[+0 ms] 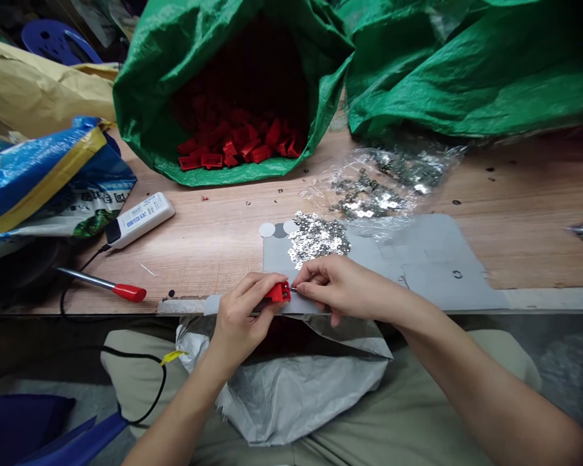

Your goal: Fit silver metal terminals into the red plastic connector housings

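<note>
Near the table's front edge, my left hand (247, 305) is closed around a small red plastic housing (280, 292), its open end turned to the right. My right hand (328, 285) pinches a small metal piece (293, 288) at that open end; the fingers cover most of it, and how far it sits inside I cannot tell. Just behind my hands, a heap of small shiny metal plates (318, 238) lies on a grey mat (432, 252). A clear plastic bag (383, 188) with more such plates rests behind the heap.
A green sack (146, 97) gapes open at the back, full of red housings (243, 142). Another green sack (476, 71) stands right of it. To the left are a white power strip (143, 219) and a red-handled lever (126, 291). A grey-white bag (301, 395) hangs open over my lap.
</note>
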Demonstrator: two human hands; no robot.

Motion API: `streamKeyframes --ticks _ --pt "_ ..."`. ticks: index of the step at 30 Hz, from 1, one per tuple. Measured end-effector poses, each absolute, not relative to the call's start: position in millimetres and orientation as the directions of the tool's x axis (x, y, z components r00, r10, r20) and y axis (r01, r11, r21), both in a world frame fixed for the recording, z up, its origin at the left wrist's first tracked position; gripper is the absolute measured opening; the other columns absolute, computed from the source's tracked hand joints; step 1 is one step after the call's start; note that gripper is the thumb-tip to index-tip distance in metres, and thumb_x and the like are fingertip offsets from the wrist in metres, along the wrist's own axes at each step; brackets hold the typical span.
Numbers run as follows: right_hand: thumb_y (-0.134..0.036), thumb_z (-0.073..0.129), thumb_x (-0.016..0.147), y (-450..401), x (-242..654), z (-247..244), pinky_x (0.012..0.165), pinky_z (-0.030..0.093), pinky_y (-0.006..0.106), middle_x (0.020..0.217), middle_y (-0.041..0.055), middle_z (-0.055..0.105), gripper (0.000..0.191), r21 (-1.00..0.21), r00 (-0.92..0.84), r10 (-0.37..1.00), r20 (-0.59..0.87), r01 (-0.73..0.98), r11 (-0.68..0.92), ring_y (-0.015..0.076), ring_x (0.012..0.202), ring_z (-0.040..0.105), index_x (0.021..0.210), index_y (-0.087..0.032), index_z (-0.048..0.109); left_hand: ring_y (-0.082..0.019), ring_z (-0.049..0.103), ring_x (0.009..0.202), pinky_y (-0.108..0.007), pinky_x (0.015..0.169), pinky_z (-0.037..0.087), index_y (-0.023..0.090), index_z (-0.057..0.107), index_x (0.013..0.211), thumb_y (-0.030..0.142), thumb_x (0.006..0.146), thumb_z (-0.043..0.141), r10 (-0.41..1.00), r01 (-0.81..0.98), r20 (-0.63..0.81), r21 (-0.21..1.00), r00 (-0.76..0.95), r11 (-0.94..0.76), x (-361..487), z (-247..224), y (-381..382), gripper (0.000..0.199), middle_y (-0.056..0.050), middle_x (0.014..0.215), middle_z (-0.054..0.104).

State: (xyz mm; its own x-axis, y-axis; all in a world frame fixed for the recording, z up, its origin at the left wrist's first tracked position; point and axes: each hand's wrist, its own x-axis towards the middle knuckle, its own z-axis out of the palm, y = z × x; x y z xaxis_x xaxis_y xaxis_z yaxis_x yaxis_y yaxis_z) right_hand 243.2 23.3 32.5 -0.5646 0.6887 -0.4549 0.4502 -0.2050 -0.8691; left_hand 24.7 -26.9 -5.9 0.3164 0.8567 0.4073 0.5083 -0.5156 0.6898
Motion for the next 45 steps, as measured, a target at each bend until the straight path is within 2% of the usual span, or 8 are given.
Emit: streamKeyframes --ticks 6,14,21,34,40,45 --pt "-0.031 0.058 0.096 22 245 29 0.042 0.046 0.020 0.057 -0.0065 0.055 0.015 -0.877 -0.548 0.709 -0.443 0.427 -0.218 0.0124 0.042 0.059 0.092 -0.018 0.063 -0.015 0.069 0.098 -0.025 0.087 0.057 0.024 0.066 0.121 0.013 0.091 0.067 0.853 0.495 0.419 0.695 0.311 -0.522 25 -3 -26 0.032 -0.005 0.107 0.072" --pt "-0.027 0.057 0.096 19 239 39 0.038 0.044 0.020 0.063 -0.0043 0.060 0.012 -0.838 -0.489 0.737 -0.466 0.512 -0.191 0.0126 0.040 0.059 0.089 -0.018 0.063 -0.017 0.070 0.099 -0.028 0.085 0.058 0.024 0.066 0.122 0.014 0.092 0.065 0.852 0.475 0.410 0.708 0.326 -0.522 24 -4 -25 0.032 -0.006 0.110 0.072" --pt "-0.033 0.059 0.096 21 244 31 0.041 0.046 0.020 0.057 -0.0061 0.054 0.017 -0.876 -0.554 0.703 -0.445 0.432 -0.214 0.0121 0.042 0.057 0.090 -0.018 0.065 -0.016 0.069 0.097 -0.026 0.086 0.057 0.024 0.066 0.122 0.015 0.092 0.066 0.866 0.477 0.401 0.723 0.300 -0.500 25 -4 -26 0.032 -0.006 0.108 0.071" --pt "-0.035 0.056 0.097 20 243 28 0.040 0.049 0.021 0.059 -0.0048 0.055 0.019 -0.852 -0.536 0.693 -0.482 0.470 -0.230 0.0145 0.048 0.060 0.092 -0.019 0.064 -0.013 0.068 0.100 -0.022 0.087 0.055 0.022 0.066 0.123 0.007 0.089 0.067 0.851 0.459 0.416 0.718 0.320 -0.524 25 -5 -25 0.037 -0.005 0.109 0.071" --pt "-0.026 0.055 0.096 14 237 35 0.039 0.044 0.019 0.065 -0.0029 0.063 0.011 -0.829 -0.479 0.740 -0.473 0.527 -0.188 0.0145 0.049 0.062 0.091 -0.020 0.063 -0.014 0.069 0.101 -0.023 0.087 0.056 0.024 0.065 0.125 0.006 0.089 0.066 0.857 0.452 0.409 0.729 0.313 -0.513 26 -6 -27 0.041 -0.005 0.111 0.071" --pt "-0.019 0.053 0.095 14 230 41 0.040 0.041 0.018 0.059 -0.0034 0.063 0.014 -0.815 -0.466 0.755 -0.461 0.560 -0.152 0.0128 0.042 0.059 0.084 -0.019 0.062 -0.015 0.069 0.102 -0.024 0.089 0.056 0.024 0.065 0.125 0.005 0.089 0.066 0.851 0.442 0.420 0.729 0.315 -0.523 26 -5 -26 0.041 -0.005 0.111 0.072"
